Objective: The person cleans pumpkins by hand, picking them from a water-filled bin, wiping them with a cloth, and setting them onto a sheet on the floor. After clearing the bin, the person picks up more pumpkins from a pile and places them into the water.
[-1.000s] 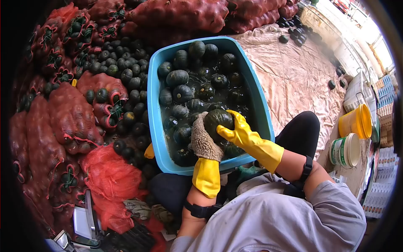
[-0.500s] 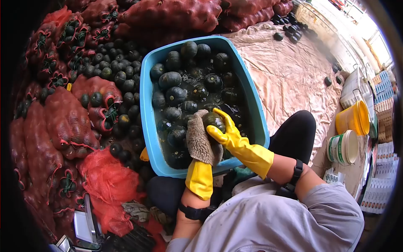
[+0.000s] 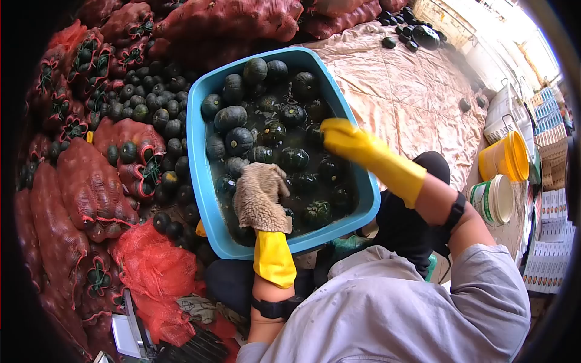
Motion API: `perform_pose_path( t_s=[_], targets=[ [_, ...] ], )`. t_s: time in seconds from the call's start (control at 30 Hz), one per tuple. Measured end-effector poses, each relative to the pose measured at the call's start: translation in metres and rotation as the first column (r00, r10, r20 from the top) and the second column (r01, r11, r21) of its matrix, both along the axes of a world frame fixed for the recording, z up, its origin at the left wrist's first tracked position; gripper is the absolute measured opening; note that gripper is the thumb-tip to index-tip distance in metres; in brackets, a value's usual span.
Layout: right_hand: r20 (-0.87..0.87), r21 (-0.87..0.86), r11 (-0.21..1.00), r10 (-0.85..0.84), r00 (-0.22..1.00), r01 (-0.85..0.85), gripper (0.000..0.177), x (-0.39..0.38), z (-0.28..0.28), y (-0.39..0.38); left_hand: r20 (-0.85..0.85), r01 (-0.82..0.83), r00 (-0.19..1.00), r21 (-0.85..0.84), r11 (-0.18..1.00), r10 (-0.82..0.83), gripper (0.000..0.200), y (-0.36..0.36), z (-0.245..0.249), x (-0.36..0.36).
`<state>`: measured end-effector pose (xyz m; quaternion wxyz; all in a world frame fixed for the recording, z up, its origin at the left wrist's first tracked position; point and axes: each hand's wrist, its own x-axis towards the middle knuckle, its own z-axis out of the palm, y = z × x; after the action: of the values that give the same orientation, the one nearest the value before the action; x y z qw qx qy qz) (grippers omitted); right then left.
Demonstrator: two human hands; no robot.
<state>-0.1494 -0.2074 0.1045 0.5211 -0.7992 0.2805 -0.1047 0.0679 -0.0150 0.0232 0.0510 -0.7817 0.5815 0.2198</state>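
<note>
A blue tub (image 3: 198, 151) of murky water holds several dark green squashes (image 3: 239, 140). My left hand (image 3: 263, 199), in a yellow glove, is covered by a fluffy brown cloth over the tub's lower left part; its fingers are hidden. Over the tub's right side, my right hand (image 3: 346, 138) appears blurred in its yellow glove, with loosely extended fingers and nothing visible in them. A larger-looking squash (image 3: 425, 37) shows at the upper right, in front of a group of squashes; whether it touches the cloth sheet cannot be made out.
Red mesh sacks (image 3: 94, 181) and loose squashes (image 3: 140, 112) lie left of the tub. A beige sheet (image 3: 387, 91) spreads to the right, with a yellow bucket (image 3: 505, 162) and a white bucket (image 3: 493, 201) beyond it. Red netting (image 3: 154, 260) lies at lower left.
My right hand has let go of the squash and moved right and up. My left hand with the cloth has shifted left. A large-looking squash now shows at the upper right.
</note>
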Motion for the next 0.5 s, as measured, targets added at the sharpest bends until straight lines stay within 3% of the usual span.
perform_pose_path(
  t_s=[0.03,0.07,0.1,0.13,0.17,0.2,0.3,0.33,0.37,0.43,0.5],
  targets=[
    [-0.271,-0.117,0.991,0.034,0.962,-0.068,0.046,0.010,-0.014,0.023,0.231,0.141,0.957,0.160,0.977,-0.175,0.028,-0.017,0.005,-0.016],
    [-0.521,-0.211,0.962,0.037,0.853,-0.171,0.058,0.022,-0.042,0.035,0.416,0.242,0.825,0.352,0.904,-0.383,0.025,-0.028,0.002,-0.027],
    [-0.729,-0.273,0.916,0.002,0.684,-0.295,0.072,0.032,-0.071,0.043,0.451,0.269,0.749,0.462,0.845,-0.486,0.023,-0.036,-0.001,-0.033],
    [-0.740,-0.341,0.899,-0.077,0.668,-0.274,0.080,0.038,-0.098,0.050,0.450,0.271,0.714,0.528,0.805,-0.536,0.022,-0.041,-0.004,-0.037],
    [-0.744,-0.408,0.876,-0.156,0.650,-0.256,0.089,0.046,-0.126,0.050,0.438,0.275,0.701,0.563,0.780,-0.563,0.021,-0.045,-0.005,-0.038],
    [-0.725,-0.382,0.909,-0.183,0.664,-0.166,0.085,0.056,-0.157,0.040,0.446,0.267,0.708,0.549,0.792,-0.547,0.021,-0.044,-0.001,-0.039],
    [-0.753,-0.147,0.970,0.015,0.658,-0.191,0.080,0.068,-0.214,-0.002,0.479,0.264,0.735,0.449,0.854,-0.480,0.022,-0.040,0.004,-0.042],
    [-0.689,-0.141,0.958,0.085,0.720,-0.248,0.076,0.071,-0.218,-0.007,0.486,0.253,0.748,0.421,0.871,-0.452,0.022,-0.039,0.010,-0.042],
    [-0.567,-0.069,0.997,-0.018,0.824,-0.026,0.075,0.069,-0.227,-0.001,0.483,0.248,0.762,0.398,0.883,-0.431,0.022,-0.038,0.013,-0.042],
    [-0.354,0.160,0.912,-0.303,0.885,0.377,0.072,0.046,-0.166,0.028,0.454,0.237,0.807,0.334,0.912,-0.376,0.023,-0.040,0.027,-0.039],
    [-0.053,0.624,0.736,-0.295,0.954,0.262,0.069,0.036,-0.094,0.074,0.414,0.225,0.852,0.263,0.938,-0.320,0.023,-0.044,0.038,-0.036]
  ],
)
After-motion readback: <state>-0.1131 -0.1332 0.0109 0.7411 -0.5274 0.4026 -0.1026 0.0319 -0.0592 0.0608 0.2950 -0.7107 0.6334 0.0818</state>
